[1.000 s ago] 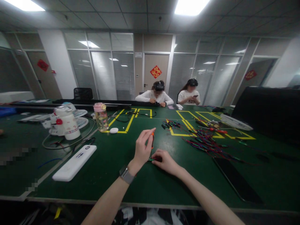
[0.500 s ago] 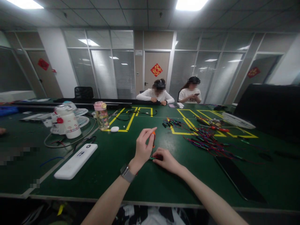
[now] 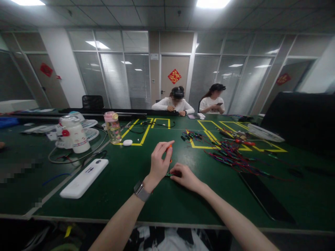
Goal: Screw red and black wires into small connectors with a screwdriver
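Observation:
My left hand, a watch on its wrist, stands upright with fingers closed round a small orange-handled screwdriver whose tip points down. My right hand rests on the green table just to the right, fingers pinched on a small green connector lying under the screwdriver tip. The two hands almost touch.
A white power strip lies to the left. Behind it stand a white kettle-like jar, a pink-lidded bottle and cables. A heap of coloured wires and a dark tablet lie on the right. Two people sit at the far side.
My hands stay in the same place; the left fingers shifted slightly on the screwdriver handle. The view tilted a little.

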{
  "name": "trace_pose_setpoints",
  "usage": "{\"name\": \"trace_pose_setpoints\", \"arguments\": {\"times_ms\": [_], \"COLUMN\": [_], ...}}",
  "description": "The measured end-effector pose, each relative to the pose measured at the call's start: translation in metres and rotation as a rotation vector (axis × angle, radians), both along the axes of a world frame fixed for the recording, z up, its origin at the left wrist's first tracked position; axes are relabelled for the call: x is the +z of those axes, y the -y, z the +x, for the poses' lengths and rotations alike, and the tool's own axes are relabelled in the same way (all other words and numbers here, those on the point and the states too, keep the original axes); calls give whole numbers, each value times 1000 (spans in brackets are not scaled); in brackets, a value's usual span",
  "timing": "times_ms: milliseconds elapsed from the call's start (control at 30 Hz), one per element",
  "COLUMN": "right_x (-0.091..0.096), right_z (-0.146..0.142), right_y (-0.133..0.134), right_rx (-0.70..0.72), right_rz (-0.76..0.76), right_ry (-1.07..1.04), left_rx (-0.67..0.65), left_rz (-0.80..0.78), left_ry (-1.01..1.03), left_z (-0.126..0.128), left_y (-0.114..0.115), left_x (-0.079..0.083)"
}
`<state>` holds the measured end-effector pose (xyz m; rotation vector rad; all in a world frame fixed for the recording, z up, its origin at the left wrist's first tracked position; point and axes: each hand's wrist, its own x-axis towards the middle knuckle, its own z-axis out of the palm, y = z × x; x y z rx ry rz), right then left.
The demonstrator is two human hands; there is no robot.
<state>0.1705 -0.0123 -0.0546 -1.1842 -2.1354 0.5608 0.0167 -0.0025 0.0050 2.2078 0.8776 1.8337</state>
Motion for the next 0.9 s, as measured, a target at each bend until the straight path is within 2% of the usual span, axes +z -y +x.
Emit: {"name": "trace_pose_setpoints", "arguments": {"times_ms": [100, 367, 600, 800, 900], "right_x": [1, 1, 2, 0, -2], "right_z": [0, 0, 0, 0, 0], "right_y": [1, -1, 2, 0, -2], "right_rx": [2, -6, -14, -5, 0], "right_rz": [1, -22, -25, -21, -20], "right_ry": [1, 3, 3, -3, -6], "left_rx": [-42, 33, -33, 18, 1], "left_rz": [-8, 16, -15, 11, -9], "left_ry": [-1, 4, -17, -19, -14], "left_z": [0, 0, 0, 1, 1], "left_y": [0, 0, 1, 0, 0], "left_x": [0, 1, 1, 1, 1]}}
